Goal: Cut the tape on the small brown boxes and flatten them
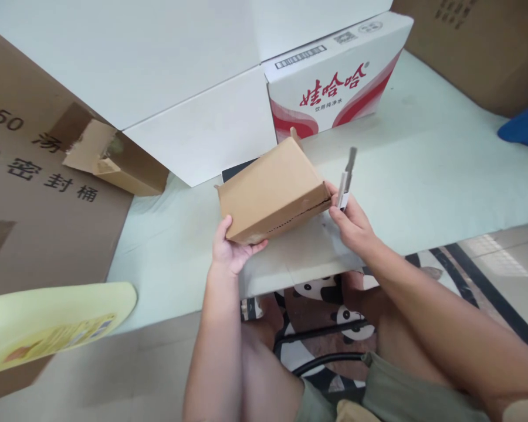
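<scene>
A small brown cardboard box point(268, 184) is held tilted over the pale green table point(440, 170). A dark, jagged line runs along its near side edge, and a small flap sticks up at its far corner. My left hand point(232, 249) grips the near left corner, thumb on top and fingers below. In my right hand point(353, 223) a utility knife point(347, 179) is closed between thumb and fingers, its blade pointing up and away. That hand is at the box's right end; whether its hidden fingers also press on the box I cannot tell.
A white and red water carton point(334, 88) stands behind, beside large white boxes point(202, 123). At the left are an open cardboard box point(132, 164), a big printed carton point(39, 176) and a yellow bottle point(57, 322). Something blue point(525, 126) lies at the right edge.
</scene>
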Motion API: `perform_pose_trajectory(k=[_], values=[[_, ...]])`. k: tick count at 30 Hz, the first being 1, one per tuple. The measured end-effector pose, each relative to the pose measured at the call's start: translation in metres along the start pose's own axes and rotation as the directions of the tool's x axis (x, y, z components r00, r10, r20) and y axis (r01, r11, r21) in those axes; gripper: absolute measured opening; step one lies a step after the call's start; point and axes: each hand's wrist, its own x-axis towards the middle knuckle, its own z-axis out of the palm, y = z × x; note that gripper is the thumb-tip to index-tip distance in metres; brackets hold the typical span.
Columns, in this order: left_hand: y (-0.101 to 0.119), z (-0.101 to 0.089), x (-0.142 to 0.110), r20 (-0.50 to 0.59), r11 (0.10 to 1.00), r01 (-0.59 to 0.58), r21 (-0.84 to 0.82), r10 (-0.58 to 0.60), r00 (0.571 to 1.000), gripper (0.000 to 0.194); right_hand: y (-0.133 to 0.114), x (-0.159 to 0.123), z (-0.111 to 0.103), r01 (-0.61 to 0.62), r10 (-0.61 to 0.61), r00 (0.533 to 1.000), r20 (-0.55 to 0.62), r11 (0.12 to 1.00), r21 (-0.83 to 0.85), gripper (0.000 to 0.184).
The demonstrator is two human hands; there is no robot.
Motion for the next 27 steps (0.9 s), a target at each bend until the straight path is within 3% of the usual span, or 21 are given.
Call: perform_pose_trajectory(k=[2, 4, 6, 8, 10, 14, 21, 27], values=[[-0.004, 0.003, -0.003, -0.005, 0.994, -0.04, -0.104, 0.04, 0.999, 0.047, -0.007, -0.005, 0.004, 0.005, -0.006, 0.996, -0.085, 1.0, -0.009, 0.027], [-0.008, 0.006, -0.005, 0.011, 0.973, -0.082, -0.215, 0.087, 0.996, 0.053, -0.014, -0.012, 0.011, -0.008, 0.008, 0.996, -0.087, 1.0, 0.003, 0.02], [-0.012, 0.01, -0.006, 0.028, 0.947, -0.131, -0.292, 0.146, 0.989, 0.057, -0.02, -0.023, 0.02, -0.032, 0.029, 0.996, 0.079, 0.999, 0.034, 0.022], [-0.017, 0.013, -0.005, 0.02, 0.927, -0.186, -0.326, 0.203, 0.979, 0.054, -0.026, -0.036, 0.03, -0.039, 0.021, 0.956, 0.292, 0.998, 0.055, 0.025], [-0.021, 0.014, -0.005, 0.01, 0.919, -0.229, -0.321, 0.245, 0.97, 0.05, -0.032, -0.046, 0.038, -0.029, 0.008, 0.914, 0.406, 0.999, 0.046, 0.027], [-0.024, 0.015, -0.004, 0.073, 0.923, -0.251, -0.293, 0.283, 0.956, 0.052, -0.039, -0.052, 0.045, -0.036, 0.03, 0.924, 0.382, 0.999, 0.008, 0.036], [-0.028, 0.014, -0.009, 0.19, 0.957, -0.214, -0.196, 0.251, 0.949, 0.06, -0.034, -0.047, 0.045, -0.043, 0.067, 0.954, 0.293, 0.995, -0.086, 0.042], [-0.037, 0.015, -0.005, 0.122, 0.934, -0.257, -0.247, 0.293, 0.948, 0.055, -0.039, -0.051, 0.045, 0.005, 0.046, 0.953, 0.3, 0.986, -0.167, 0.046]])
